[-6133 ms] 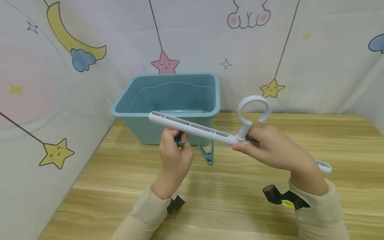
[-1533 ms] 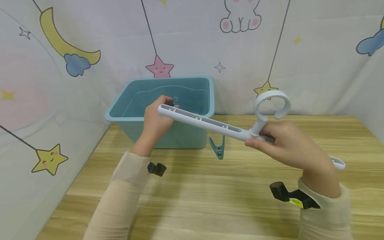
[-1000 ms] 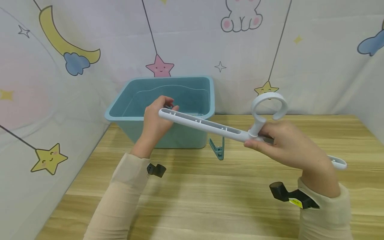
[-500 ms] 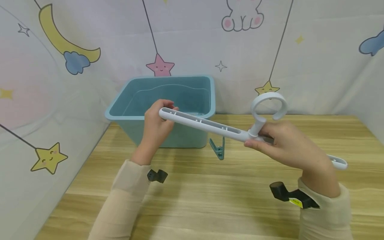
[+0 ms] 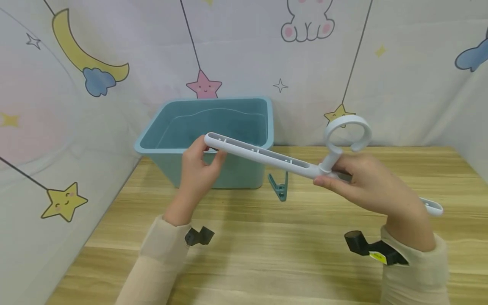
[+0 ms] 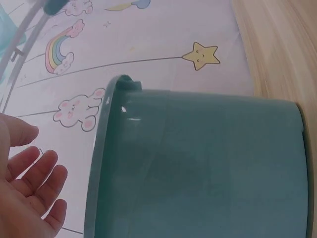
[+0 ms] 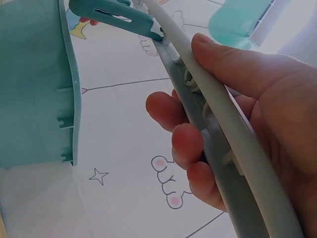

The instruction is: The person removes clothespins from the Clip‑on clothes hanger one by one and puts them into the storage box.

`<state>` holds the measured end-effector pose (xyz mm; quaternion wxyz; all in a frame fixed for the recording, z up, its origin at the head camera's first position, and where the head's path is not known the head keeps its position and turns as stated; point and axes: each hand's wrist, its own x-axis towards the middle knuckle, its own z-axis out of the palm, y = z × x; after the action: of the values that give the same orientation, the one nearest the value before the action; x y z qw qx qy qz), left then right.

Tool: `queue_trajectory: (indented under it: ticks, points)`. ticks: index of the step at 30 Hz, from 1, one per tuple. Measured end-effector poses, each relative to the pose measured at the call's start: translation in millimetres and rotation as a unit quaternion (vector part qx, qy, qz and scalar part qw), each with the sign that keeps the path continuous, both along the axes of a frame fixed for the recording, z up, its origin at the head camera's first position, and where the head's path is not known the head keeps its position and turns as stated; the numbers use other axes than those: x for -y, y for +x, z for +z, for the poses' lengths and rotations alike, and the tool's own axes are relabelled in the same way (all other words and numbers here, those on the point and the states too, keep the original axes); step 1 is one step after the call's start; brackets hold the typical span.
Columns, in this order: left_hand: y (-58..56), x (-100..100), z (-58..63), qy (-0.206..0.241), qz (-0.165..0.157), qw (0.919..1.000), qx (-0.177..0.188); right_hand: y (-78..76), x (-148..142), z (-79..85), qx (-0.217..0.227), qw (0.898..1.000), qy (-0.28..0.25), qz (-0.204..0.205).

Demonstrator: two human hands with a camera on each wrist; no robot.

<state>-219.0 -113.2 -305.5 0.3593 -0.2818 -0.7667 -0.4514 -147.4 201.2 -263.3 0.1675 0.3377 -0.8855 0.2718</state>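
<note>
In the head view my right hand (image 5: 366,182) grips a white plastic clothes hanger (image 5: 263,157) near the base of its ring hook. My fingers and thumb wrap round the bar in the right wrist view. A teal clip (image 5: 280,186) hangs from the hanger's left arm. My left hand (image 5: 200,167) is at the hanger's left end, in front of the bin's rim, its fingertips partly hidden behind the bar. The left wrist view shows this left hand (image 6: 29,183) with loosely bent fingers and the thumb apart, with no object visible between them.
A blue-green plastic bin (image 5: 167,151) stands at the back left of the wooden table (image 5: 274,245), right behind my left hand. A pale printed cloth (image 5: 244,46) with stars, a moon and a bear hangs behind and at the sides.
Earlier my left hand held a dark clip under the hanger, then a small hooked clip over the bin. Now it has drawn back towards me, and that clip no longer shows. My right hand keeps its grip.
</note>
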Motion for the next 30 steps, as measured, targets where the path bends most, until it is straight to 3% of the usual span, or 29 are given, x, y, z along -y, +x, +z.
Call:
queue_trajectory:
  ticks: [4, 19, 30]
  points:
    - [7.1, -3.8, -1.3, 0.004, -0.013, 0.9999, 0.0, 0.8, -1.3, -0.5, -0.001, 1.0, -0.004, 0.0]
    - [30.6, -20.4, -11.3, 0.039, -0.09, 0.9916, 0.084, -0.9, -3.4, -1.1, -0.01, 1.0, -0.017, 0.014]
    - [35.9, -28.8, -17.7, 0.042, -0.119, 0.9871, 0.098, -2.0, -3.6, -1.3, -0.007, 1.0, -0.015, 0.013]
